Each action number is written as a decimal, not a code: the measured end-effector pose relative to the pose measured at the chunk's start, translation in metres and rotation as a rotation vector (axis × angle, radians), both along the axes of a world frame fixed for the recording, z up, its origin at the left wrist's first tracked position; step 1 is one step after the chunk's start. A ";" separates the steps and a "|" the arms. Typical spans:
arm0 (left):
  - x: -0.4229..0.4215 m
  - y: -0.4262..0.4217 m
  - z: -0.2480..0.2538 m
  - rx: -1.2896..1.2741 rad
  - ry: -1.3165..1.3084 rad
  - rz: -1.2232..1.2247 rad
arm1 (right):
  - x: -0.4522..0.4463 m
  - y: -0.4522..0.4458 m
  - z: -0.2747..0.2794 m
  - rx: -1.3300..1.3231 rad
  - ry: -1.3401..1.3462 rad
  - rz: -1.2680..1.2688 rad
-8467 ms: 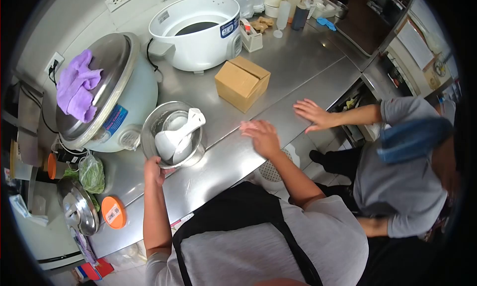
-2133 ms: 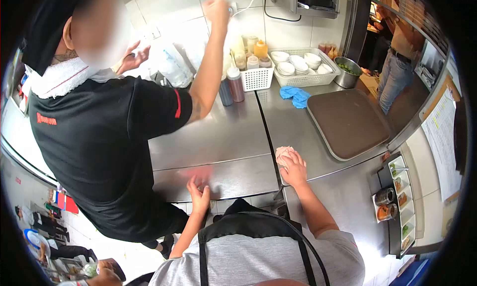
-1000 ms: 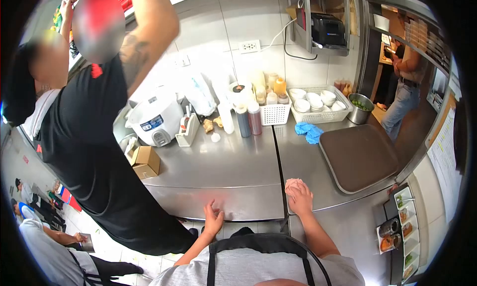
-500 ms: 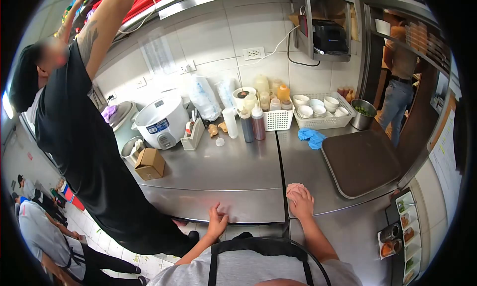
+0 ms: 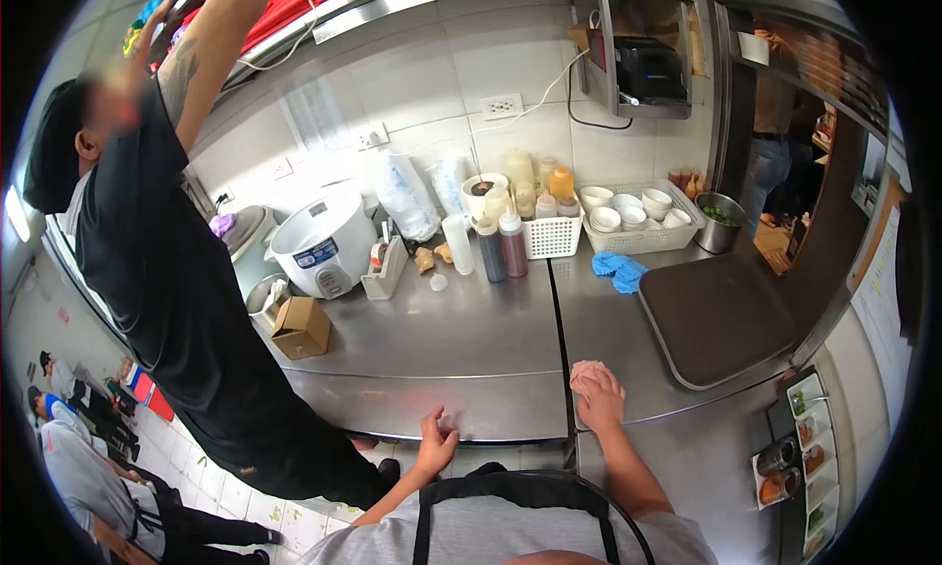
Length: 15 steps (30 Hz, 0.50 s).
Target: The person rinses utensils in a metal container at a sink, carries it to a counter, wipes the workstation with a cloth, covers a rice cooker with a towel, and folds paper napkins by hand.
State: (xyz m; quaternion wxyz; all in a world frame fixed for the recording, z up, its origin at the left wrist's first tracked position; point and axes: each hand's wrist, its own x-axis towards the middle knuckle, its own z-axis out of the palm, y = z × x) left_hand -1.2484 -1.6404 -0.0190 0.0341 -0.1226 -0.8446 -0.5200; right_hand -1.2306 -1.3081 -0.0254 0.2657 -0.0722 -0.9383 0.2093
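A crumpled pink cloth (image 5: 589,374) lies on the steel counter (image 5: 461,329), just right of the dark seam. My right hand (image 5: 601,406) is closed over it, pressing it against the metal. My left hand (image 5: 436,443) hovers at the counter's front edge with its fingers apart and nothing in them. To the right of the cloth sits a brown tray (image 5: 721,320), with a crumpled blue glove or cloth (image 5: 619,271) beyond its left corner.
Along the wall stand a rice cooker (image 5: 324,241), sauce bottles (image 5: 512,243) and a basket of white bowls (image 5: 643,233). A cardboard box (image 5: 301,327) is at left. A person in black (image 5: 186,300) reaches up to the shelf beside me. Condiment containers (image 5: 810,447) line the right.
The view has shifted slightly. My right hand stays on the pink cloth and my left hand barely moves. The person seen through the pass window at right has shifted position.
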 end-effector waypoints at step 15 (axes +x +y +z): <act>0.005 -0.014 -0.007 -0.004 0.026 0.036 | -0.001 -0.001 -0.004 0.030 -0.007 -0.015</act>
